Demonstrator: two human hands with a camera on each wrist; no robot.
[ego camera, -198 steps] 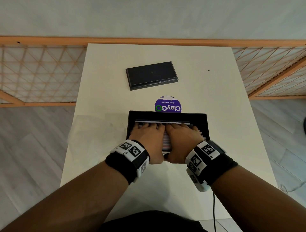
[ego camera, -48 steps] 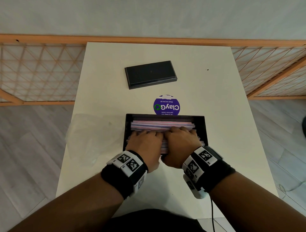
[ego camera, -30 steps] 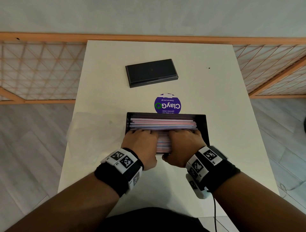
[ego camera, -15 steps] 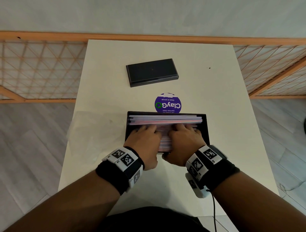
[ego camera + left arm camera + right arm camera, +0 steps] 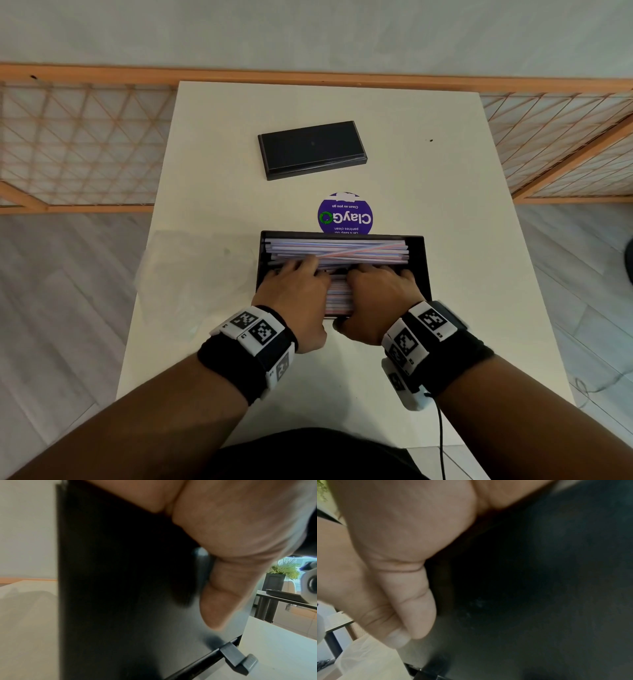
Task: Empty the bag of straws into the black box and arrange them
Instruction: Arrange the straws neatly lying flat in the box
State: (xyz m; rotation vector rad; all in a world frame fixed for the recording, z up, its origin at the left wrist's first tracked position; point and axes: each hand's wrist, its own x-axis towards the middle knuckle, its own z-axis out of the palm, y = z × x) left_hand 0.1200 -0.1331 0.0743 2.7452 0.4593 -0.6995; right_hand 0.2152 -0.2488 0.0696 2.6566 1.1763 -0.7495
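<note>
The black box (image 5: 420,263) sits at the table's middle, holding pink, white and blue straws (image 5: 342,251) laid lengthwise; one straw lies slantwise across the far pile. My left hand (image 5: 294,291) and right hand (image 5: 380,291) reach over the near wall side by side, fingers on the straws. The left thumb (image 5: 223,601) presses the outside of the box's front wall (image 5: 120,588), near a latch (image 5: 236,660). The right thumb (image 5: 412,608) likewise lies against that dark wall (image 5: 539,588). The straws under my palms are hidden.
The box's black lid (image 5: 311,149) lies at the far middle of the white table (image 5: 445,192). A purple round sticker (image 5: 344,216) sits just behind the box. The empty clear bag (image 5: 191,270) lies left of the box. Wooden lattice railings flank the table.
More straws have gathered in a pile at the box's far wall, and one now lies crossed over them. My hands stay on the near wall, fingers shifting slightly.
</note>
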